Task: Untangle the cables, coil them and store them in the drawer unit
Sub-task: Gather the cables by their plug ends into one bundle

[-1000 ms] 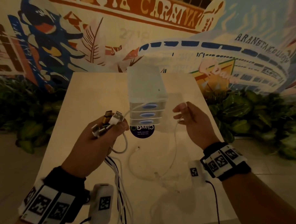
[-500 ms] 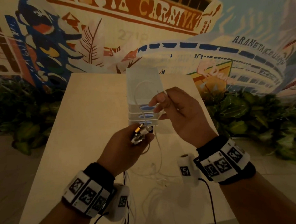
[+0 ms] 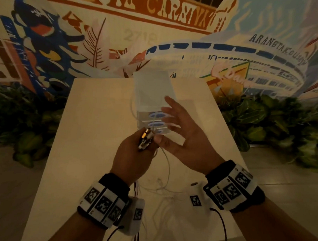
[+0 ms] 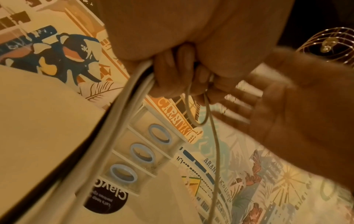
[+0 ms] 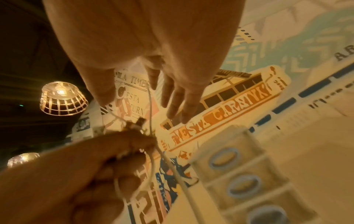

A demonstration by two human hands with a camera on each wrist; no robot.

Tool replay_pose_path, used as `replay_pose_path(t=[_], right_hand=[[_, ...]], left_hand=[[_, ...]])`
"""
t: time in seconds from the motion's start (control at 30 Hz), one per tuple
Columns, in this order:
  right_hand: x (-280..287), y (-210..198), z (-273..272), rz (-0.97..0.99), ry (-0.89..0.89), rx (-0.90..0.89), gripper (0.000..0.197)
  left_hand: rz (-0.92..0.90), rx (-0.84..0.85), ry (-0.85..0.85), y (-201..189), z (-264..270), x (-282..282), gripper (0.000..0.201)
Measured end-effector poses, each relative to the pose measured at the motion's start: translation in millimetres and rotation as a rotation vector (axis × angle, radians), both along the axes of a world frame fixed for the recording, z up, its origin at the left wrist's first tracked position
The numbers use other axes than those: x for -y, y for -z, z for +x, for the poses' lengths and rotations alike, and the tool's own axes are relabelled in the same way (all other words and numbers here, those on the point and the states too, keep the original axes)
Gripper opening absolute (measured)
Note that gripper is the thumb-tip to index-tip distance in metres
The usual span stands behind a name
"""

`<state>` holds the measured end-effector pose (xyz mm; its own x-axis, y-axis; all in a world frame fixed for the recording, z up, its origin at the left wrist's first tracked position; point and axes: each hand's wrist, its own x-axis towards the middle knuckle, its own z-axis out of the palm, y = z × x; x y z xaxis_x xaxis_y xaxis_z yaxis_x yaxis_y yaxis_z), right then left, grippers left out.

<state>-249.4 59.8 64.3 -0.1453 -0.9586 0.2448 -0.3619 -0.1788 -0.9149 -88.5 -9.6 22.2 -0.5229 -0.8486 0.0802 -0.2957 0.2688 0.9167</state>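
Left hand point(image 3: 133, 155): fist closed round a bundle of cables point(image 4: 122, 109), the plug ends point(image 3: 145, 139) sticking up out of the top of the grip. Below the fist several white leads hang down past the wrist to the table point(image 3: 93, 118). A thin white cable point(image 4: 212, 136) makes one small loop under the fingers, then runs down and away.

Between the hands: the thin cable trails loosely onto the tabletop just below both wrists, slack and uncoiled there.

Right hand point(image 3: 183, 135): fingers spread and fairly straight, palm turned toward the left fist, thumb tip close against the plug ends. The thin cable seems to pass by its fingers in the right wrist view, but no finger is plainly curled round it; it reads as released.

Just beyond both hands: the drawer unit point(image 3: 152, 95), translucent, three drawers with blue ring pulls, all pushed in.

Progress, as judged: early. Ends gathered in one fist, and at most one turn of coil made. Left to do: finish separating, coil each lead, open a drawer, stow.
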Motion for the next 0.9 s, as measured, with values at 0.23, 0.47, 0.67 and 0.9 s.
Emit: replay_pose_path(t=[0.23,0.47,0.67,0.9], right_hand=[[-29,111,-22,0.597,-0.18,-0.465,0.02],[-20,101,-37,0.426,-0.011,-0.284,0.021],[-11,70,-50,0.082,0.202,-0.213,0.033],[-1,54,-63,-0.068,0.4,-0.204,0.023]], left_hand=[[0.109,-0.183,-0.202,-14,8,12,0.009],[0.212,-0.24,-0.27,-21,23,21,0.039],[0.204,-0.279,-0.287,-20,31,25,0.034],[0.192,-0.331,-0.288,-18,35,28,0.026]])
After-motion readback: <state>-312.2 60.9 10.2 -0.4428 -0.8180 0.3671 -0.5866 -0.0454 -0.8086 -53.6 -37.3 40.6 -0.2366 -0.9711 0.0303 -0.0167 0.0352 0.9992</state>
